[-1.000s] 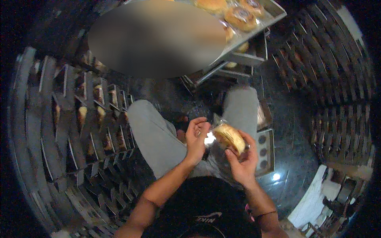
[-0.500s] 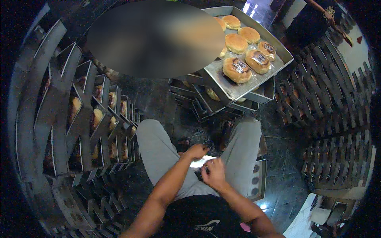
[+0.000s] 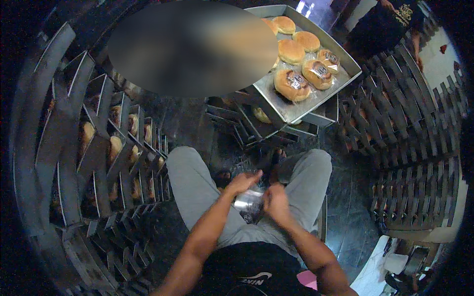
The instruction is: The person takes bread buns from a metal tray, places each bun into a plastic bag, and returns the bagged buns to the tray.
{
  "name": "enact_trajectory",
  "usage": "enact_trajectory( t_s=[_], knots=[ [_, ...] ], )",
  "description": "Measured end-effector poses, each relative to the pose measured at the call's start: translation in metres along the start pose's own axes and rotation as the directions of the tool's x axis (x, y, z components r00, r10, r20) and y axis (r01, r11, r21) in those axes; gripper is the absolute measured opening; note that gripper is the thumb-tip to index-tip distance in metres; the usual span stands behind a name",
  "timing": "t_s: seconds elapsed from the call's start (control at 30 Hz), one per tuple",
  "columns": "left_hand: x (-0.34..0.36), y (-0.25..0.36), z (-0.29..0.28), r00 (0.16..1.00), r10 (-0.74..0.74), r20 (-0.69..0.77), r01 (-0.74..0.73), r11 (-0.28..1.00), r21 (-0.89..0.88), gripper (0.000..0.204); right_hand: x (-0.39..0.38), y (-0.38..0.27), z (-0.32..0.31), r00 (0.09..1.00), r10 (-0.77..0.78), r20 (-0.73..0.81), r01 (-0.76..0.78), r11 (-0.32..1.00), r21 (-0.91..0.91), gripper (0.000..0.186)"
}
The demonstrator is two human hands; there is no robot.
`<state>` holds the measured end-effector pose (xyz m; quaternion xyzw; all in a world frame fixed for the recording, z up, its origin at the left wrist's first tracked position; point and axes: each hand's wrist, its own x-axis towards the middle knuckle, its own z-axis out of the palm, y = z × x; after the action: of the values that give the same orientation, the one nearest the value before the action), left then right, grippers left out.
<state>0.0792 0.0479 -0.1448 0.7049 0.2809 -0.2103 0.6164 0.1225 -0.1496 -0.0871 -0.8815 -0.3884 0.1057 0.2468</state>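
A shiny pile of clear plastic [image 3: 248, 202] lies in my lap between my grey-trousered thighs. My left hand [image 3: 243, 182] is over its far left side, fingertips pointing forward and right, smeared by motion. My right hand [image 3: 275, 202] is blurred at the pile's right edge; what its fingers hold, if anything, cannot be made out. Beyond my knees a metal tray [image 3: 335, 96] holds several round buns [image 3: 291, 51], those nearer me in clear wrappers, like this wrapped bun [image 3: 291, 85]. A grey blurred oval hides the tray's left part.
Stacked trays of bread [image 3: 89, 138] rise on my left, more stacks [image 3: 390, 113] on my right. Further trays [image 3: 237, 123] stand under the front one. Another person [image 3: 380, 24] is at the top right, arm hanging down. A white slab [image 3: 370, 266] is at the lower right.
A second ago my right hand held a wrapped bun; none shows in my hands now. The view has tilted up, showing more of the front tray. The other person's arm has lowered.
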Motion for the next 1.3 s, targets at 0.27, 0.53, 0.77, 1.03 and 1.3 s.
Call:
enact_trajectory(
  t_s=[0.27,0.53,0.77,1.03,1.3],
  knots=[
    [-0.059,0.046,0.01,0.762,0.263,-0.592,-0.628,0.526,-0.574,0.012,0.045,-0.007,-0.071,0.914,0.399,0.071,-0.158,0.191,0.969,0.039],
    [-0.097,0.066,-0.06,0.831,0.017,-0.557,-0.544,0.239,-0.804,0.023,0.147,-0.114,-0.232,0.833,-0.384,-0.399,0.514,0.803,0.302,0.012],
    [-0.058,0.035,-0.062,0.915,0.065,-0.399,-0.405,0.15,-0.902,0.024,0.408,-0.023,-0.274,0.732,-0.613,-0.298,0.467,0.769,-0.436,0.05],
    [-0.055,0.022,-0.071,0.93,-0.012,-0.368,-0.365,0.109,-0.925,0.026,0.515,0.022,-0.299,0.998,0.062,-0.006,-0.063,0.992,-0.111,0.066],
    [-0.041,0.022,-0.061,0.952,-0.004,-0.307,-0.303,0.153,-0.941,0.024,0.538,0.017,-0.304,0.974,-0.008,-0.228,-0.029,0.987,-0.158,0.062]
  ],
)
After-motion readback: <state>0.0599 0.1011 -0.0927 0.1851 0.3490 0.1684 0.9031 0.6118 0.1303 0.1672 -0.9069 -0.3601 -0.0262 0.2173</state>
